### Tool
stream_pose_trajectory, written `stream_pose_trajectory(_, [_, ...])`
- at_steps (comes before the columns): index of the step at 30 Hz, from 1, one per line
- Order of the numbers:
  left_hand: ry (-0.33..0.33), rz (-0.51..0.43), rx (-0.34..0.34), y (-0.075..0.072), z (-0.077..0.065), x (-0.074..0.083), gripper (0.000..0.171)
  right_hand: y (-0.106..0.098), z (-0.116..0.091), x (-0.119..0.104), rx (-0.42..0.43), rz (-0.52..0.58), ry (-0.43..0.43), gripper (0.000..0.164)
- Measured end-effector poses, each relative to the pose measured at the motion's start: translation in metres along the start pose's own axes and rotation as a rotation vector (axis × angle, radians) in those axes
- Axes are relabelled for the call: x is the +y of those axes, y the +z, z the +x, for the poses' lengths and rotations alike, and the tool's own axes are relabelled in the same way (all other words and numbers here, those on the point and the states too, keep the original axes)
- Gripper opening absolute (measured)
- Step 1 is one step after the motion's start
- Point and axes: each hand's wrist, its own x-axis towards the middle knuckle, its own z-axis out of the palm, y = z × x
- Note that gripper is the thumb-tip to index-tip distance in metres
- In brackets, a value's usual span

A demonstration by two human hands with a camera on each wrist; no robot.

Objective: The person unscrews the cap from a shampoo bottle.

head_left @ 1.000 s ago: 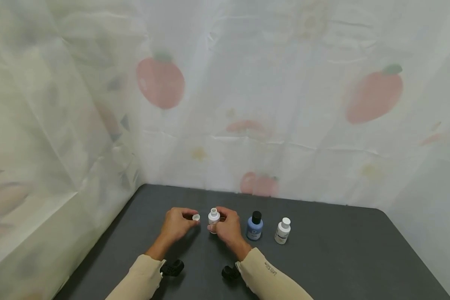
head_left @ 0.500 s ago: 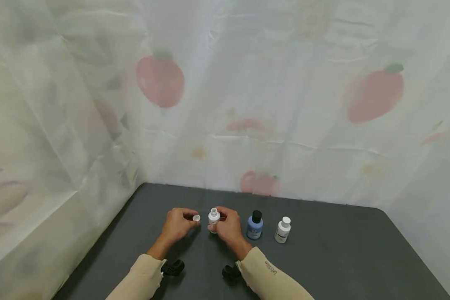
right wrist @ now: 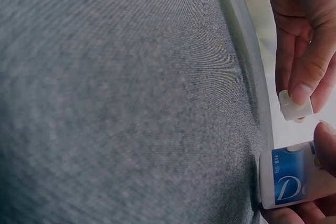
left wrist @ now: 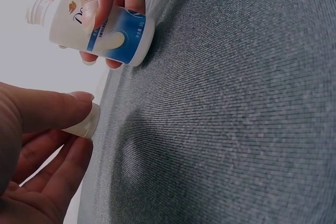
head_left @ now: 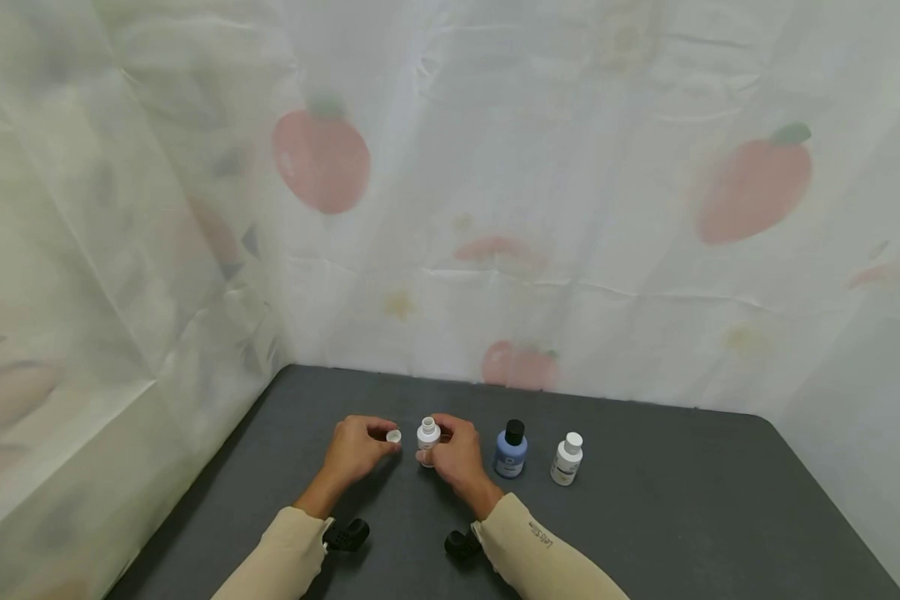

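My left hand [head_left: 352, 450] pinches a small white cap [head_left: 393, 437] between thumb and fingertips, its hollow side facing up in the head view. Just to the right, my right hand [head_left: 456, 454] grips a small white bottle [head_left: 427, 432] with a bare, uncapped neck. In the left wrist view the bottle [left wrist: 100, 30] shows a blue and white label, with the thumb across its front. A gap separates the cap [right wrist: 295, 107] from the bottle in the right wrist view. The bottle's base appears to be at the dark tabletop.
A blue bottle with a black cap [head_left: 510, 450] stands right of my right hand. Beyond it stands another white bottle, capped [head_left: 567, 460]. The dark table [head_left: 667, 500] meets a pale fruit-printed curtain [head_left: 570, 208] at its back edge, with more curtain on the left.
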Motion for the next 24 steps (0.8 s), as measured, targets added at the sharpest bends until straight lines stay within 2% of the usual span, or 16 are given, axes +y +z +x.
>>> stream_pose_trajectory(16, [0.003, 0.024, -0.004, 0.0037, 0.0009, 0.0000, 0.024, -0.0042, 0.0031, -0.0005, -0.049, -0.089, 0.000, 0.047])
stream_pose_trajectory(24, [0.032, 0.041, 0.005, 0.0077, 0.0018, -0.0022, 0.020, -0.0083, 0.0061, -0.0011, -0.089, -0.153, -0.011, 0.051])
